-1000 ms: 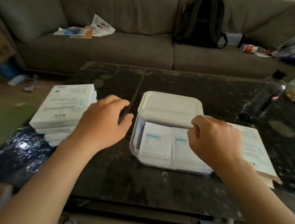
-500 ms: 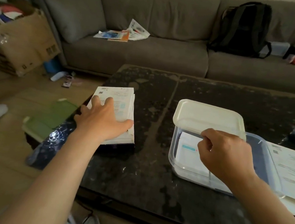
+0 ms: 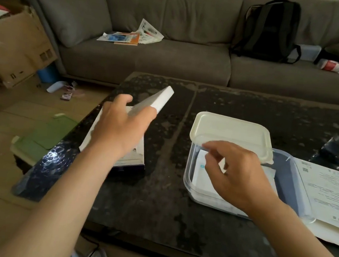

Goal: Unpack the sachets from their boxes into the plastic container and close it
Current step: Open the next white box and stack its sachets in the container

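**A:** What's just changed?

**B:** Half a second ago the left grip [image 3: 121, 126] lay flat on the stack [image 3: 133, 158]. Now its fingers are curled round the top box [image 3: 157, 99], which is lifted and tilted, far end up, above the stack near the table [image 3: 176, 204] edge.

**A:** And the right grip [image 3: 237, 175]?

**B:** It's over the container [image 3: 189, 186], fingers loosely curled near the lid [image 3: 230, 131]. I cannot tell whether it pinches anything.

**A:** What does that mean for the task?

**B:** Sachets [image 3: 200, 166] already lie inside, and the lid sits askew over the far part, not closed. I'd judge this box gets emptied next.
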The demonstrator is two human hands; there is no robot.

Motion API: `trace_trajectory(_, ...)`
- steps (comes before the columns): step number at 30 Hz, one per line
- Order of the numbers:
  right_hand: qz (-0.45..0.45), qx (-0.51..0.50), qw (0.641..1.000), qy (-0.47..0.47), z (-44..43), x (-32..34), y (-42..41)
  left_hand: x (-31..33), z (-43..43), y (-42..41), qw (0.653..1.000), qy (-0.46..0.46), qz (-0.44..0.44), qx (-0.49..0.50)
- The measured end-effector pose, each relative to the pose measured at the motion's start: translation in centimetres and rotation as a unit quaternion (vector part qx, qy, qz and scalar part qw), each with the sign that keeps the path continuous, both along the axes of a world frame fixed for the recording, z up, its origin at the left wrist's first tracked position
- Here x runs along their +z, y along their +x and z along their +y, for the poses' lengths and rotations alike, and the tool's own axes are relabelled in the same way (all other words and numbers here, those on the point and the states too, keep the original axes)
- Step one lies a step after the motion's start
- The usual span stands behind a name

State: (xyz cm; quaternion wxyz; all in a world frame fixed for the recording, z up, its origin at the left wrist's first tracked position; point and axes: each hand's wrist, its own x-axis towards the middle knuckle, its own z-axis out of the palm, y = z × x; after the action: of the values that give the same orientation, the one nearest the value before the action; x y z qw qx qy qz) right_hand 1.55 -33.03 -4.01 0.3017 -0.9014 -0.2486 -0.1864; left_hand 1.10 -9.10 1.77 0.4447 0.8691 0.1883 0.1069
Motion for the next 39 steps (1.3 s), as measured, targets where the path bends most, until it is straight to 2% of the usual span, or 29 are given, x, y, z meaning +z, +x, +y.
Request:
trace_trajectory(2, 0.173, 0.010, 0.977, 0.127, 0.7, 0.9, -0.3, 0.0, -2.2, -0.5, 0.999, 0.007, -0.003, -0.036)
trace_trajectory(3, 0.265, 0.027, 0.943, 0.202, 1.0, 1.4, -0.5, -0.2, -3.4, -0.8, 0.998, 0.023, -0.005, -0.057)
trace_trajectory(5, 0.401, 0.074, 0.837, 0.365, 1.5, 2.2, -0.7, -0.8, -5.6, -1.4, 0.993, 0.063, -0.014, -0.103)
trace_trajectory(6, 0.430, 0.097, 0.787, 0.432, 1.6, 2.6, -0.9, -1.1, -6.5, -1.6, 0.989, 0.077, -0.020, -0.123)
trace_trajectory(7, 0.437, 0.117, 0.755, 0.474, 1.5, 2.9, -0.9, -1.6, -7.3, -1.7, 0.986, 0.084, -0.025, -0.139)
trace_trajectory(8, 0.434, 0.131, 0.742, 0.494, 1.4, 3.1, -1.1, -1.9, -7.9, -1.8, 0.984, 0.094, -0.031, -0.149)
trace_trajectory(11, 0.415, 0.138, 0.730, 0.525, 0.6, 3.0, -0.8, -3.1, -9.2, -2.1, 0.966, 0.175, -0.063, -0.180)
trace_trajectory(13, 0.415, 0.130, 0.716, 0.545, -0.7, 3.0, -0.1, -3.5, -9.7, -2.4, 0.955, 0.172, -0.094, -0.222)
trace_trajectory(15, 0.411, 0.138, 0.727, 0.532, -2.1, 3.3, 0.5, -3.5, -9.7, -2.3, 0.963, 0.075, -0.120, -0.230)
trace_trajectory(17, 0.408, 0.157, 0.742, 0.508, -3.6, 3.7, 1.0, -3.2, -9.2, -1.5, 0.975, -0.056, -0.132, -0.167)
trace_trajectory(19, 0.416, 0.173, 0.735, 0.506, -4.8, 4.2, 1.1, -2.4, -8.3, -0.6, 0.972, -0.200, -0.081, -0.098)
trace_trajectory(20, 0.425, 0.185, 0.729, 0.503, -5.1, 4.3, 1.0, -2.1, -8.0, -0.3, 0.954, -0.281, -0.036, -0.097)
trace_trajectory(22, 0.445, 0.213, 0.720, 0.488, -5.4, 4.5, 0.9, -1.7, -7.7, -0.5, 0.889, -0.434, 0.036, -0.142)
trace_trajectory(24, 0.456, 0.227, 0.725, 0.465, -5.2, 4.5, 0.9, -2.0, -7.6, -1.0, 0.838, -0.510, 0.058, -0.186)
trace_trajectory(27, 0.449, 0.180, 0.743, 0.462, -4.9, 4.4, 1.0, -3.1, -7.2, -0.9, 0.821, -0.524, 0.025, -0.223)
trace_trajectory(29, 0.417, 0.087, 0.779, 0.460, -4.4, 4.4, 1.2, -3.5, -7.0, -0.6, 0.823, -0.530, -0.011, -0.205)
trace_trajectory(31, 0.384, -0.024, 0.822, 0.420, -3.8, 4.2, 1.2, -3.7, -7.1, -0.4, 0.826, -0.531, -0.045, -0.182)
trace_trajectory(33, 0.388, -0.087, 0.831, 0.388, -3.0, 3.9, 1.0, -3.9, -7.2, -0.4, 0.833, -0.522, -0.077, -0.166)
trace_trajectory(35, 0.407, -0.098, 0.830, 0.368, -2.1, 3.3, 0.7, -4.2, -7.5, -0.4, 0.843, -0.505, -0.101, -0.156)
trace_trajectory(39, 0.359, -0.111, 0.870, 0.318, -0.9, 2.2, 0.7, -4.9, -8.3, -0.8, 0.849, -0.487, -0.127, -0.163)
